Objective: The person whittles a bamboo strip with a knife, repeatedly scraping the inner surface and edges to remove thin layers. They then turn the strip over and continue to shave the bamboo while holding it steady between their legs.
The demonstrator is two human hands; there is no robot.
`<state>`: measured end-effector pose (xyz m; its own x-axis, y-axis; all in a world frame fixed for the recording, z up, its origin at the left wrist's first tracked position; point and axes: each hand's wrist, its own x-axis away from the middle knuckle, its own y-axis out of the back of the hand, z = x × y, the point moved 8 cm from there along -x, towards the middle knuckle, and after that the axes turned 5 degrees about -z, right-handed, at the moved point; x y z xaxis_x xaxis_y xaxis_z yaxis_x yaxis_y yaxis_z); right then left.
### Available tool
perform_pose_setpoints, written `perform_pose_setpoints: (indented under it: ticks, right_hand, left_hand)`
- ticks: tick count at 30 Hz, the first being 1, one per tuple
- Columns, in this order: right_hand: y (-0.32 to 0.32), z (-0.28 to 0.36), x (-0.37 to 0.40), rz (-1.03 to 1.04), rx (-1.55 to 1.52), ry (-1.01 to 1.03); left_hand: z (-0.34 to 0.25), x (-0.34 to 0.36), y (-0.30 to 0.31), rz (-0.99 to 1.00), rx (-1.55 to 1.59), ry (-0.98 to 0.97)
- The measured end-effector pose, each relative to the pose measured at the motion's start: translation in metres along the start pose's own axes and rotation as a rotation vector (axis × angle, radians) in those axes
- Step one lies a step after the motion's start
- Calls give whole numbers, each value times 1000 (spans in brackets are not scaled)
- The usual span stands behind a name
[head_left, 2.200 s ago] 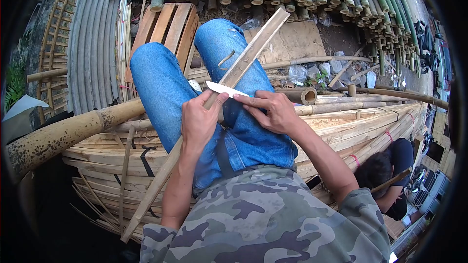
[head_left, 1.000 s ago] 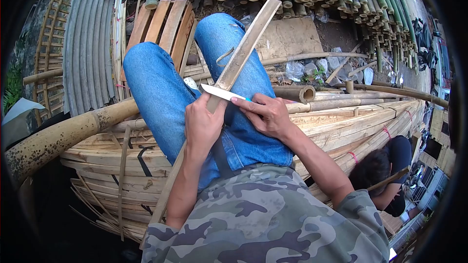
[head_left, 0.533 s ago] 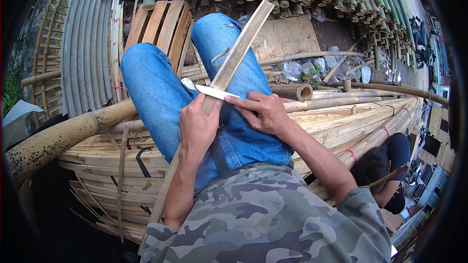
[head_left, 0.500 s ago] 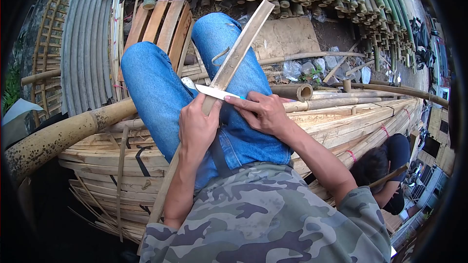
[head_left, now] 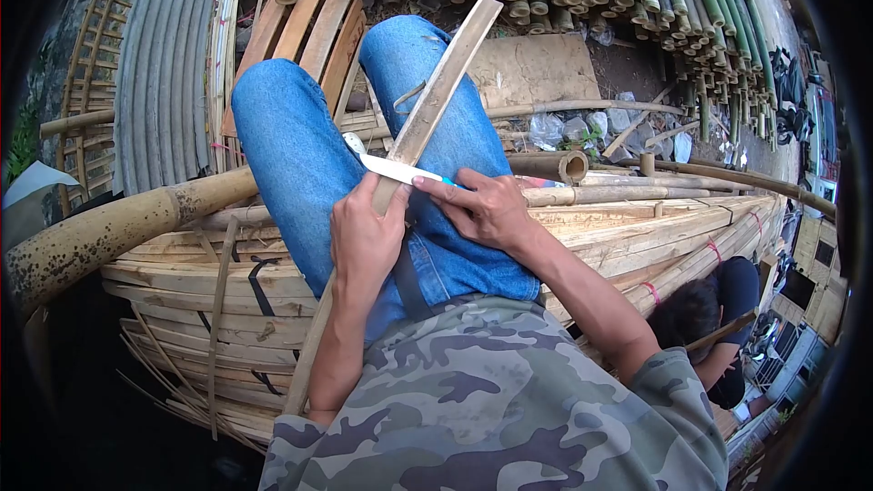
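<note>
1. Across the lap, over blue jeans [head_left: 291, 145], a long bamboo slat [head_left: 443, 82] slants, its far end past the right knee.
2. The left hand [head_left: 362, 241] wraps the slat, fingers closed round it.
3. The right hand [head_left: 480, 211] grips a knife [head_left: 393, 168], blade crosswise on the slat just above the left thumb.
4. Beneath lies a stack of split bamboo [head_left: 637, 236] — another person [head_left: 718, 318] crouches at its right edge.

Bamboo slat [head_left: 438, 91]: long, flat, pale tan strip; slanted from lower left to upper right across the lap, gripped mid-length by the left hand [head_left: 362, 241].
Shaving [head_left: 408, 95]: thin curl lifted off the slat's left edge.
Knife [head_left: 393, 169]: pale blade, blue handle; lay crosswise against the slat, tip leftward, in the right hand [head_left: 479, 209].
</note>
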<state>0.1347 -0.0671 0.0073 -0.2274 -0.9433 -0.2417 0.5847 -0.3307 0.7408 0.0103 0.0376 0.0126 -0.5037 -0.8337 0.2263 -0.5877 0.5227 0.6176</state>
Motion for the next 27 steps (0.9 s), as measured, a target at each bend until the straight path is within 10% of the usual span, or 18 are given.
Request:
perform_pose_setpoints:
  ticks: [14,16,27]
  right_hand:
    - [3,-3,1,-51,-43,-11]
    - [4,-1,3,-40,-6,-4]
    - [7,-3,-2,-14,16,2]
  left_hand:
    - [-3,4,2,-51,95,-113]
    - [8,5,-5,106,226,200]
    - [7,-2,-3,65,172,162]
